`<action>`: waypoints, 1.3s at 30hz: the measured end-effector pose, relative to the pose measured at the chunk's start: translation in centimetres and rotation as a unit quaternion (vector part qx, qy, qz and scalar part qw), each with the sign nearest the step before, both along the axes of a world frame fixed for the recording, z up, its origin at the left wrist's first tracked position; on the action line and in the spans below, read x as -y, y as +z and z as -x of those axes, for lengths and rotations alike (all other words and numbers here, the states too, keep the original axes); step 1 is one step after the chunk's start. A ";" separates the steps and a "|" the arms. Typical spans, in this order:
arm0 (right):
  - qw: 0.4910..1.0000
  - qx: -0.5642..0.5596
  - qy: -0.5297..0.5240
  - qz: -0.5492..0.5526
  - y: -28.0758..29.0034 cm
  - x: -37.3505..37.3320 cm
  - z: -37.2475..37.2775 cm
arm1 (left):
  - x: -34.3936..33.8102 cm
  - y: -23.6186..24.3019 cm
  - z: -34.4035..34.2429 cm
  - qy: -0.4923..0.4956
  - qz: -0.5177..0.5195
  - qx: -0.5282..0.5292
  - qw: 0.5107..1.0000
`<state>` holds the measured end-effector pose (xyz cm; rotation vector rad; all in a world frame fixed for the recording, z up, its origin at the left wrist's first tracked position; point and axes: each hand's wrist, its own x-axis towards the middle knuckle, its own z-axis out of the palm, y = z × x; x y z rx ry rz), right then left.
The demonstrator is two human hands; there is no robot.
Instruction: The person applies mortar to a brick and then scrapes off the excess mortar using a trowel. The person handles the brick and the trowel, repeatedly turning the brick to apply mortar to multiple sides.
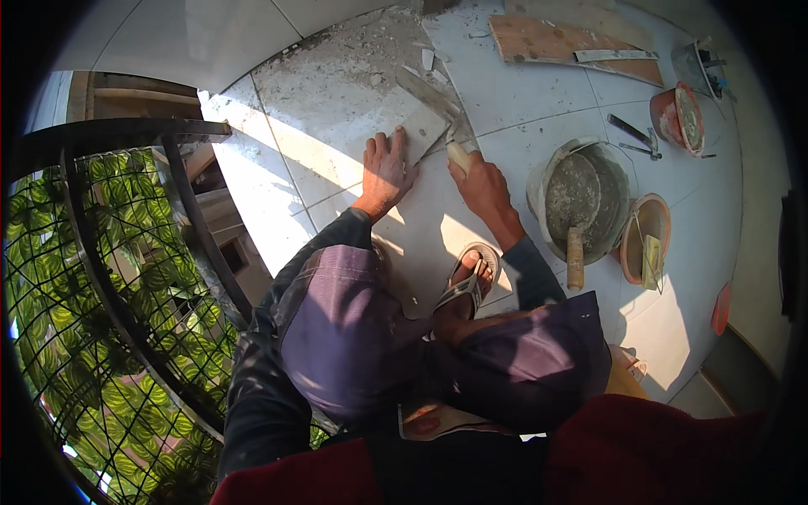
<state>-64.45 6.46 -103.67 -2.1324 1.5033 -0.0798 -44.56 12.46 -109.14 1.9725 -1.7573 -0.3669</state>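
My left hand (387,172) lies flat with fingers spread on a pale floor tile (427,135), near its right edge. A trowel is in my right hand (486,195), fingers wrapped round its light wooden handle (459,156). Its long metal blade (429,93) points away and to the left, over the tile's far edge. Beyond it lies a rough strip of grey mortar and debris (345,71), with a few white chips. By my right forearm stands a bucket (537,198) of wet grey mortar (572,189); another wooden handle (575,259) sticks out over its near rim.
An orange bucket (661,220) with a yellowish block (651,263) stands right of the mortar. Farther off are a black-handled tool (633,131), a red bucket (665,118), a dark container (692,69) and a wooden board (539,42). A metal railing (202,227) with mesh borders the left.
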 end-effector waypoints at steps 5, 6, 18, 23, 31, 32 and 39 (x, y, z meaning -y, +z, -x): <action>0.999 0.043 -0.022 -0.004 2.2 -1.1 0.6 | -0.1 1.0 0.3 0.001 0.016 -0.014 1.000; 0.998 0.056 -0.033 0.006 1.6 -1.1 1.6 | 0.3 1.5 0.7 -0.003 0.016 -0.015 1.000; 0.942 0.304 -0.026 0.143 3.9 -1.7 -0.8 | 1.5 2.5 -2.8 0.059 -0.114 -0.382 0.915; 0.900 0.390 -0.012 0.197 2.8 -2.0 -0.4 | 1.5 1.6 -3.0 0.042 -0.124 -0.364 0.922; 0.952 0.283 -0.031 0.107 6.4 -0.3 -1.7 | 1.1 1.1 -4.3 0.032 -0.139 -0.391 0.909; 0.952 0.284 -0.032 0.107 7.2 -0.7 -1.6 | 1.0 0.9 -4.8 0.044 -0.184 -0.520 0.833; 0.944 0.295 -0.045 0.144 2.2 -1.6 0.0 | 1.5 3.2 -3.6 0.113 -0.265 -0.792 0.538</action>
